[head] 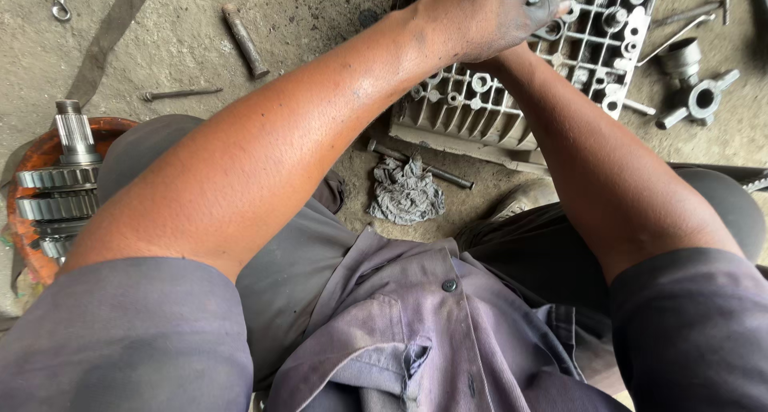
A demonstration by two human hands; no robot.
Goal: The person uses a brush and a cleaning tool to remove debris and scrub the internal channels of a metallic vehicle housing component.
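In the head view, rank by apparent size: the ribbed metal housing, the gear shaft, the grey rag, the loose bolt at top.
1. Ribbed metal housing, though the left hand and arms hide part of it.
2. Gear shaft, partly cut off by the left arm.
3. Grey rag.
4. Loose bolt.

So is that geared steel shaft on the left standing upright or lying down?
Upright: the geared steel shaft stands on end in the orange ring, splined tip up, gears stacked level below it.

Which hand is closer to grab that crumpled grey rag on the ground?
Probably the left hand. It lies on top over the ribbed metal casing; the right hand is hidden beneath it. The rag lies just below.
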